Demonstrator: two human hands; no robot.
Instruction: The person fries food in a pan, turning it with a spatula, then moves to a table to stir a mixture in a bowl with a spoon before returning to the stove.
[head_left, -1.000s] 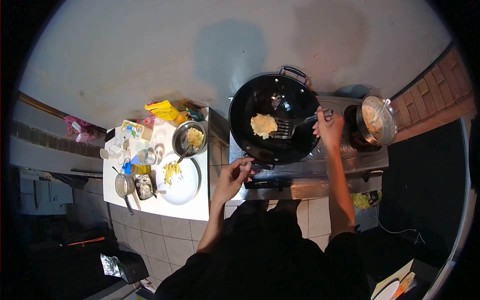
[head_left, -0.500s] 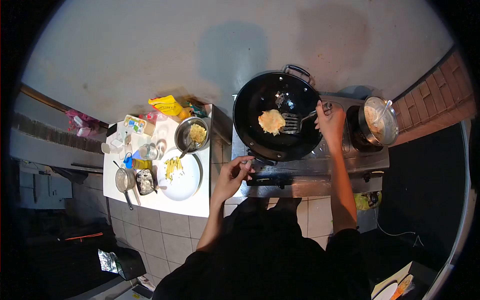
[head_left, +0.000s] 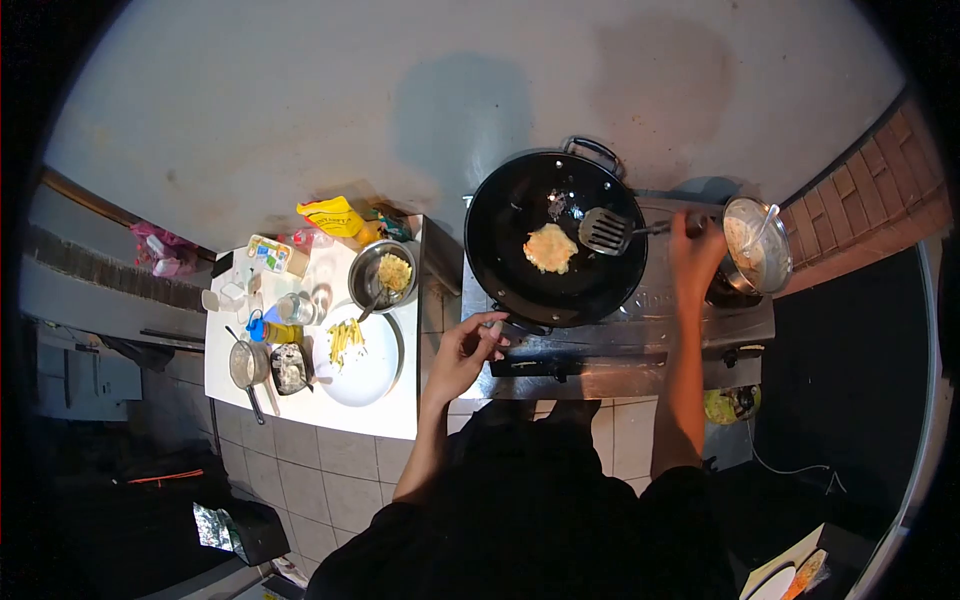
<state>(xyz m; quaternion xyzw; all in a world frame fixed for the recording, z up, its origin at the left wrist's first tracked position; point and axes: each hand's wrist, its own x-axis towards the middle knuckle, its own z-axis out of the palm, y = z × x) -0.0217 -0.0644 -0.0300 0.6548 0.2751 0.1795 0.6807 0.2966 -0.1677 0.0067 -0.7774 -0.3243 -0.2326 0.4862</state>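
A black wok (head_left: 510,275) sits on the stove with a round, pale golden fritter (head_left: 550,248) lying in it. My right hand (head_left: 697,255) is closed around the handle of a slotted spatula (head_left: 606,231), whose head is raised over the wok's right side, apart from the fritter. Beside the wok's near handle (head_left: 525,324), my left hand (head_left: 468,352) has its fingers curled together at the stove's front left. Whatever lies between those fingertips is too small to make out.
Right of the wok stands a metal bowl (head_left: 732,215) of batter with a spoon. On the white table (head_left: 388,418) at left are a plate (head_left: 360,388) of yellow strips, a steel bowl (head_left: 358,290) of yellow food, a small pan (head_left: 244,364), a yellow bottle (head_left: 286,333) and a yellow bag (head_left: 332,215).
The spatula has come away from the fritter, lifting up and to the right with my right hand. The fritter sits slightly further right in the wok. My left hand has stayed put.
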